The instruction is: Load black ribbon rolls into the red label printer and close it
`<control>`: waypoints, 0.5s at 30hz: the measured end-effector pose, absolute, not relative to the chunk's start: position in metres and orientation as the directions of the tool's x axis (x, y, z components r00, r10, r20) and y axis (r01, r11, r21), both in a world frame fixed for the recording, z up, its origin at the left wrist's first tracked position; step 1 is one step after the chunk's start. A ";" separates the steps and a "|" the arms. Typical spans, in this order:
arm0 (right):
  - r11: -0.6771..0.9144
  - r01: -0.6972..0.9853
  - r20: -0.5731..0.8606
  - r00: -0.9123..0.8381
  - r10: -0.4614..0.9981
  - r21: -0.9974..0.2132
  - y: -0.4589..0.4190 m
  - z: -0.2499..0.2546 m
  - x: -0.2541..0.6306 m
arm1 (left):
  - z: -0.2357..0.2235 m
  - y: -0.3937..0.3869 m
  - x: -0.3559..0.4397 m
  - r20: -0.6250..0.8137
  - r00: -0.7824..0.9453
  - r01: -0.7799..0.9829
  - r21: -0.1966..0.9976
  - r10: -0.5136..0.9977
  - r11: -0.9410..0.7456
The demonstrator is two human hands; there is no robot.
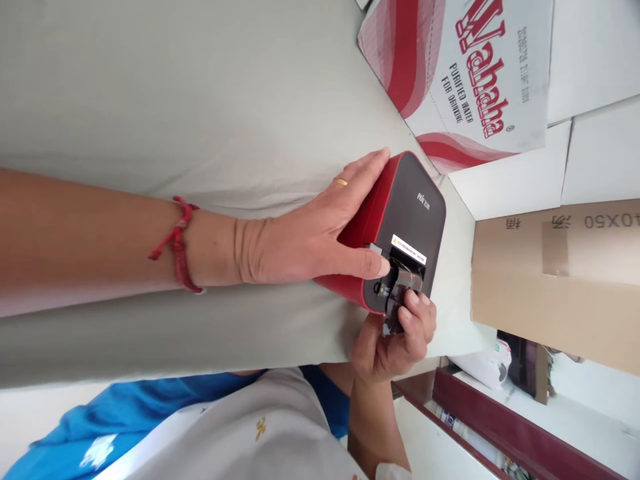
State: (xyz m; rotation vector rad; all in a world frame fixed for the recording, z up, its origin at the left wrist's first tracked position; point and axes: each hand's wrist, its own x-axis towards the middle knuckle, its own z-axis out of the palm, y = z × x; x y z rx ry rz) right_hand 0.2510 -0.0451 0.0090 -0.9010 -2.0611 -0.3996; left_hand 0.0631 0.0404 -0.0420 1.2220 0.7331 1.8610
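Note:
A red box-shaped device (395, 220) with a dark grey face rests on the cloth-covered surface. A white warning label sits above an opening in that face. My left hand (320, 233) lies over its red side, fingers along the far edge and thumb pressing near the opening. At the opening's lower end, the curled fingers of my right hand (395, 340) grip a shiny dark plastic piece (400, 293), which looks partly see-through. Whether this piece is attached inside the device is hidden by my fingers.
A greenish-grey cloth (150, 100) covers the work surface. Beyond the device stands a red-and-white water carton (500, 80), and a brown cardboard box (555, 287) stands to the right. A dark red edged shelf (490, 413) is at the lower right.

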 end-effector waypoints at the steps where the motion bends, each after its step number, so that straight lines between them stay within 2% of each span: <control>1: 0.696 0.717 0.796 -0.405 0.450 -0.029 -0.045 0.009 0.252 | -0.043 0.042 0.064 0.485 -0.246 -0.267 0.798 0.839 -0.540; 3: 0.706 0.709 0.797 -0.419 0.435 -0.013 -0.044 0.008 0.254 | -0.043 0.046 0.064 0.484 -0.233 -0.271 0.800 0.843 -0.535; 9: 0.729 0.684 0.794 -0.437 0.422 -0.010 -0.042 0.011 0.253 | -0.043 0.051 0.066 0.407 -0.205 -0.476 0.753 0.890 -0.454; 15: 0.732 0.681 0.811 -0.421 0.406 -0.013 -0.041 0.011 0.251 | -0.032 0.043 0.076 0.365 -0.304 -0.420 0.778 0.880 -0.468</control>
